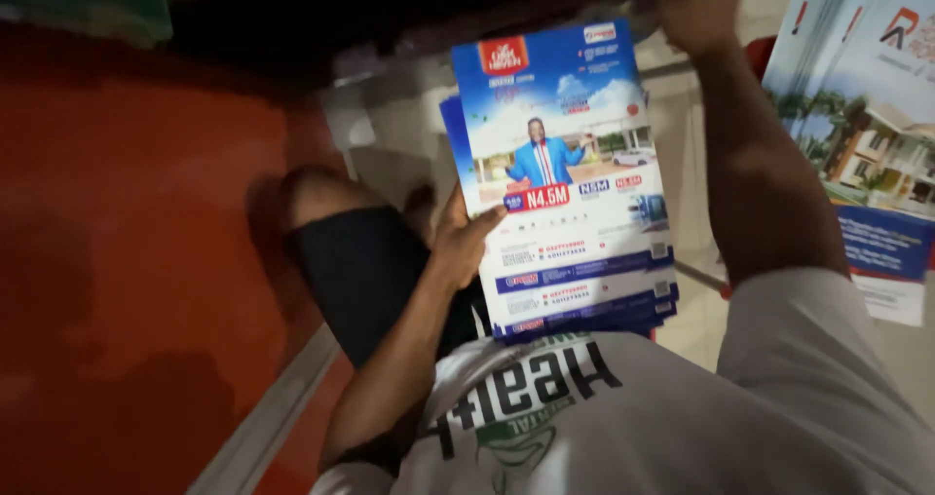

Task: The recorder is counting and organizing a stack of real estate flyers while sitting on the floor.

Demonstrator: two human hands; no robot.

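— What is the left hand doing?

— It holds a stack of flyers; the fingers are curled around the left edge of the stack, about halfway down; the thumb lies on the front sheet; so that hand is closed on the paper.

— Where is the stack?

— It is up in front of the person's chest, in the middle of the view, standing almost straight up with a small tilt; its bottom edge is just above the white shirt; the sheets are fanned a little, so blue edges peek out at the bottom and on the left.

— What does the top flyer look like?

— It is blue at the top with sky and clouds; there is a picture of a person in a blue jacket in the middle; the lower part is white with blue strips.

— And the right hand?

— It is lifted high, near the top edge of the view, above the top right corner of the stack; it is blurry and partly cut off; I cannot tell if it is open or closed, or if it touches the paper; the two hands are well apart.

— What else is around?

— A second pile of flyers lies to the right, past the right arm; it shows a house and palm trees; on the left is a red floor; a knee in black shorts sits below the left hand.
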